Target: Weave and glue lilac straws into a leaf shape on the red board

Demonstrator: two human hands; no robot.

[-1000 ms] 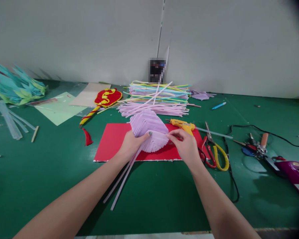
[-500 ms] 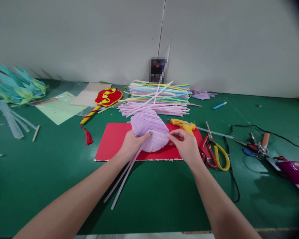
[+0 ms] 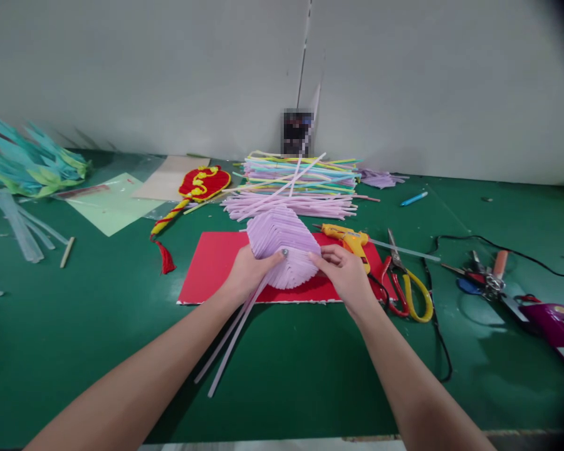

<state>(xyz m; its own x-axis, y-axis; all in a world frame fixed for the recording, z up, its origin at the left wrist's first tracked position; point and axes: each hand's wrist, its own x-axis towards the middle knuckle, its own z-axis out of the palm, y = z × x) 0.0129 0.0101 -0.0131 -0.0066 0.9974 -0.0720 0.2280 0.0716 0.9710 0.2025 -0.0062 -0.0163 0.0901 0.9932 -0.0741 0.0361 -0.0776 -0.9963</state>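
A rounded lilac panel [image 3: 286,241], made of pipe cleaners laid side by side in a chevron, is held above a red board [image 3: 216,263]. My left hand [image 3: 251,269] grips its left side, thumb on the front and the other fingers hidden behind. My right hand [image 3: 341,266] pinches the panel's right edge between thumb and fingers. Two long lilac stems [image 3: 232,351] hang from the panel below my left hand toward the table's near side. A yellow glue gun [image 3: 345,235] with a clear glue stick lies just beyond my right hand.
Right of the board lie red-handled pliers [image 3: 395,288], yellow-handled scissors [image 3: 418,294], a black cord [image 3: 444,344], keys [image 3: 493,282] and a purple tool [image 3: 554,326]. Behind are bundled pipe cleaners [image 3: 291,203]. A red-and-yellow fan [image 3: 204,183] and clear glue sticks [image 3: 19,228] lie leftward.
My right hand has shifted slightly left, its thumb now further onto the panel's right edge. The left hand and the panel are almost unmoved.
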